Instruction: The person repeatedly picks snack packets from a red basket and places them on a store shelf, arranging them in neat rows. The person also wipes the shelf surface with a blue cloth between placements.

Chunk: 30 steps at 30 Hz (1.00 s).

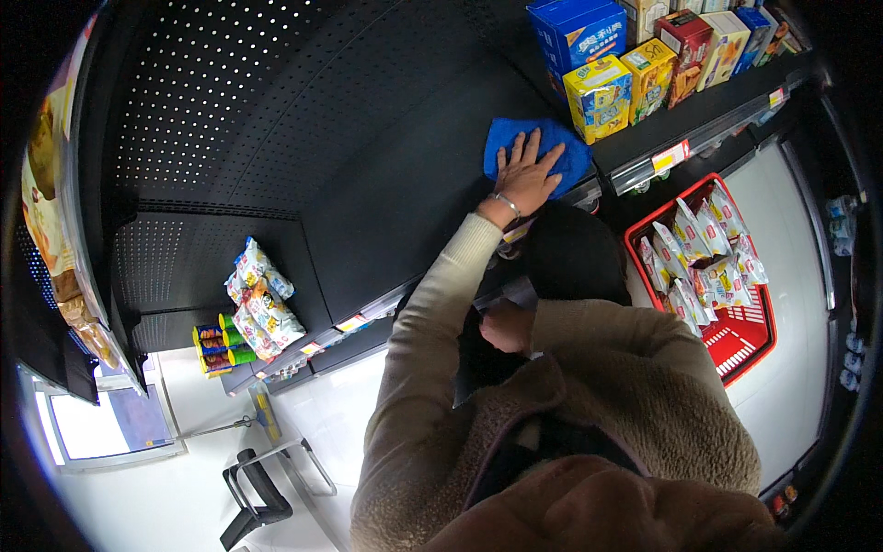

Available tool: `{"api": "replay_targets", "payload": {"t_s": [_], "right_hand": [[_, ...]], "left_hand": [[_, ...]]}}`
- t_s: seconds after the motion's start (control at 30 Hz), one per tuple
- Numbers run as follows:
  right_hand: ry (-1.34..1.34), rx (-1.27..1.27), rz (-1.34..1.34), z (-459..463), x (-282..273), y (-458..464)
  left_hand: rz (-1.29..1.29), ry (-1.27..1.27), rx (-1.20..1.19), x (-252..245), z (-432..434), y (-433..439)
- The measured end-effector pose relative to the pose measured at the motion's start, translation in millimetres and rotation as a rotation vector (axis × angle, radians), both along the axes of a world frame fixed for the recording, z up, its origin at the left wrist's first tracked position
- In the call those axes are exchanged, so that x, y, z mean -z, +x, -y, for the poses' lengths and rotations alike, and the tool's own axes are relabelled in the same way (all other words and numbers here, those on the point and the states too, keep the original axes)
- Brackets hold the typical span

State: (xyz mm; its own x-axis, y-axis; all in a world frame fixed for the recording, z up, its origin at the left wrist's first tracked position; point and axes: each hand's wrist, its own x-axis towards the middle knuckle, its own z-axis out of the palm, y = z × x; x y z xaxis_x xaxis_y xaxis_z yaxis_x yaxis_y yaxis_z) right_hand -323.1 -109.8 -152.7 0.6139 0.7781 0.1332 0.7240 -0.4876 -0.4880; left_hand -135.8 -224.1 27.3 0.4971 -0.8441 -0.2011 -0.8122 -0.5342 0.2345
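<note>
My left hand (528, 181) lies palm down with its fingers spread on a blue cloth (572, 165), pressing it flat near the front edge of a black metal shelf (414, 172). A bracelet circles that wrist. Just right of the cloth stand a yellow snack box (597, 100) and a larger blue box (579, 31). My right hand (507, 327) is low and close to my body, with its fingers curled. They are partly hidden, so whether it holds anything cannot be told.
A red shopping basket (767, 331) with several snack packets stands on the floor at right. More boxes (683, 48) line the right shelf. Snack bags (265, 303) and canisters (214, 345) are at the shelf's left end. A black and metal object (259, 490) stands at lower left.
</note>
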Motion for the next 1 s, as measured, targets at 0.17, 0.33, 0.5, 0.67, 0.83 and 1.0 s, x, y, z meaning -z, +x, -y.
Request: {"api": "replay_targets", "payload": {"t_s": [0.17, 0.33, 0.5, 0.67, 0.83, 1.0], "right_hand": [[0.012, -0.018, -0.057, 12, -29, -4], [0.028, -0.033, -0.093, 15, -37, -6], [-0.041, -0.12, -0.09, 26, -58, -3], [-0.137, -0.102, -0.197, 48, -88, 5], [-0.244, -0.086, -0.399, 50, -108, 10], [-0.347, -0.02, -0.399, 54, -118, 11]], "left_hand": [[0.066, 0.081, -0.127, 3, 42, 49], [0.075, 0.024, -0.232, 6, 67, 97], [0.048, -0.025, -0.336, 11, 76, 137], [-0.004, -0.069, -0.4, 11, 46, 159], [-0.01, -0.124, -0.517, 16, -32, 175], [0.016, -0.095, -0.647, 18, -130, 186]]}}
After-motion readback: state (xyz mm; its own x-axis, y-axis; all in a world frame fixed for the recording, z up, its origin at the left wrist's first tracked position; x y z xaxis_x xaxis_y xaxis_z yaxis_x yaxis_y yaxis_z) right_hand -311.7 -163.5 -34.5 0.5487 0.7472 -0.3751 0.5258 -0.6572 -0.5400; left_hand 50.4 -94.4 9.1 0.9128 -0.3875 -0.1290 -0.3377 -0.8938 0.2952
